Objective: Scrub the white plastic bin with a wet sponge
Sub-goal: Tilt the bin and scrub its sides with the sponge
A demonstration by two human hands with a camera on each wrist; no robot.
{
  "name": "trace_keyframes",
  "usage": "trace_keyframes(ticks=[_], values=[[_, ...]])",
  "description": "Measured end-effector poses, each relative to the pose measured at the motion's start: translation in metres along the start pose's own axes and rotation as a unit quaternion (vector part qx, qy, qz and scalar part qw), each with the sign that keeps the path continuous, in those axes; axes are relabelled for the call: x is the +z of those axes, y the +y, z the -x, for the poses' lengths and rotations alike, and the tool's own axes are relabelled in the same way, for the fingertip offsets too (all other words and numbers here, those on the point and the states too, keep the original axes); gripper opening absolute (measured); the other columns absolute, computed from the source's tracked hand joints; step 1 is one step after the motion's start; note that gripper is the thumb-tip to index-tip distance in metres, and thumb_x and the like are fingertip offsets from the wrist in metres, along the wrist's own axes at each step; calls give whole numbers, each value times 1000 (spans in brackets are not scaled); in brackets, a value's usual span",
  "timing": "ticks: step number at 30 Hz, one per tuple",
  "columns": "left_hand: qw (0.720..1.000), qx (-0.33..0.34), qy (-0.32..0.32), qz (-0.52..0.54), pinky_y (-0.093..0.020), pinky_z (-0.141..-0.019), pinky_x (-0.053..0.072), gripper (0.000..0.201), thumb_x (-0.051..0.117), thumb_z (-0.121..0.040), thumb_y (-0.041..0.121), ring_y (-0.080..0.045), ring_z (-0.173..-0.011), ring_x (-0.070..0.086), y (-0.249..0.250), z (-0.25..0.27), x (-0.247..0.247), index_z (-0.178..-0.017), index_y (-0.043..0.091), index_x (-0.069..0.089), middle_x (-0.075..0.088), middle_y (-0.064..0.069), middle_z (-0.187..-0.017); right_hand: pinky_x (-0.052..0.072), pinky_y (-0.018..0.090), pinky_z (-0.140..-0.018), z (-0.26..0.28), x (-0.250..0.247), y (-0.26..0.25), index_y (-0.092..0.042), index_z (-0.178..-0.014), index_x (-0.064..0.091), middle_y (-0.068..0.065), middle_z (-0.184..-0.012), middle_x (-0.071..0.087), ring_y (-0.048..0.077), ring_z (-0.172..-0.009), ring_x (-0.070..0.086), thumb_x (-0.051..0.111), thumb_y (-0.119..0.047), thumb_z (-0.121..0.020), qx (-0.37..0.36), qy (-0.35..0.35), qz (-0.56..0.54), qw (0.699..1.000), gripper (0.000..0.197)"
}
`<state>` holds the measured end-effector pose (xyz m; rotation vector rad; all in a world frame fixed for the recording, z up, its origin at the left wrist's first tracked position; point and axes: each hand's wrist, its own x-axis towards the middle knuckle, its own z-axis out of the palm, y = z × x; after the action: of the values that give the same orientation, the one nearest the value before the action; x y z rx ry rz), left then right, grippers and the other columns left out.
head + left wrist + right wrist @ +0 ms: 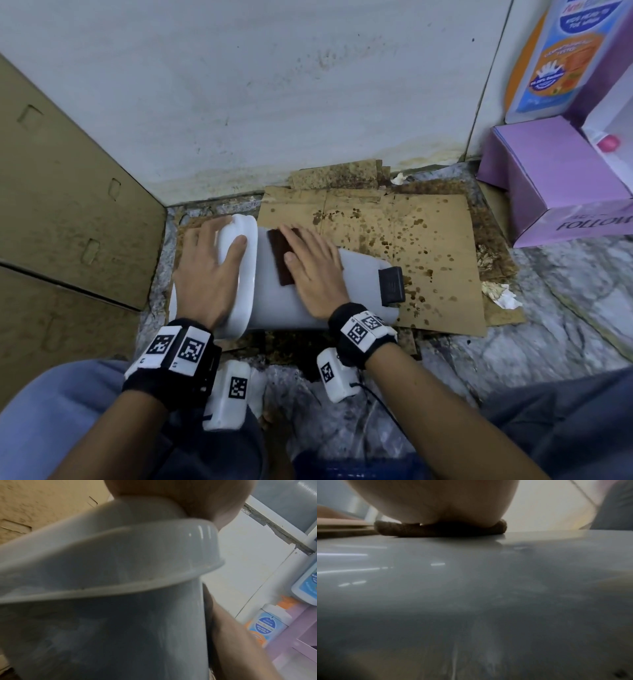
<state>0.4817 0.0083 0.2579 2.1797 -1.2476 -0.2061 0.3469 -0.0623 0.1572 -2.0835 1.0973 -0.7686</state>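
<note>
While the white plastic bin (274,301) lies on its side on stained cardboard (394,233), the scrubbing step looks under way. Nearest, the right hand (313,270) presses flat, fingers straight, on the dark sponge (279,258) against the bin's smooth, glossy side wall. The left hand (205,270) drapes over the lid (239,298), steadying it, fingers relaxed rather than clenched. Next likely comes firm strokes toward the black pedal (392,286). Beyond stand purple boxes (548,181).
</note>
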Motion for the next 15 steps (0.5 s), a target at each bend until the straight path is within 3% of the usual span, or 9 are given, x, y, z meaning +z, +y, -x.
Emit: trace_keyframes(ticks=[3, 7, 9, 12, 15], values=[[1000, 4, 3, 10, -31, -89, 30, 34, 54, -97, 33, -20, -122, 48, -10, 2, -4, -131, 29, 53, 49, -1, -128, 7, 45, -118, 7, -3, 40, -39, -148, 27, -3, -155, 33, 16, -144, 22, 2, -55, -92, 113, -1, 13, 993, 64], [1000, 5, 9, 21, -30, -92, 31, 35, 56, -97, 30, -20, -123, 48, -15, 5, -4, -132, 28, 55, 49, 1, -130, 2, 43, -117, 8, -12, 71, -37, -146, 33, -2, -154, 34, 17, -143, 22, 17, -40, -104, 226, -12, 14, 974, 45], [1000, 7, 8, 23, -29, -93, 30, 34, 55, -97, 30, -19, -124, 47, -13, 5, -3, -131, 27, 55, 49, 1, -131, 3, 46, -117, 5, -10, 64, -34, -145, 34, -2, -152, 35, 19, -143, 22, 16, -37, -103, 228, -12, 27, 973, 46], [1000, 5, 2, 14, -31, -93, 29, 34, 54, -98, 30, -21, -126, 46, -11, 1, -3, -132, 28, 53, 48, 0, -133, 10, 48, -117, 2, -1, 39, -30, -146, 34, -2, -153, 35, 20, -142, 24, 4, -46, -93, 140, -8, 56, 989, 63], [1000, 5, 0, 13, -31, -92, 30, 34, 53, -98, 31, -22, -125, 47, -14, 0, -4, -132, 29, 52, 48, -1, -133, 8, 46, -117, -3, 1, 23, -33, -145, 35, -3, -154, 33, 19, -143, 22, 19, -46, -100, 126, -16, 25, 992, 50]])
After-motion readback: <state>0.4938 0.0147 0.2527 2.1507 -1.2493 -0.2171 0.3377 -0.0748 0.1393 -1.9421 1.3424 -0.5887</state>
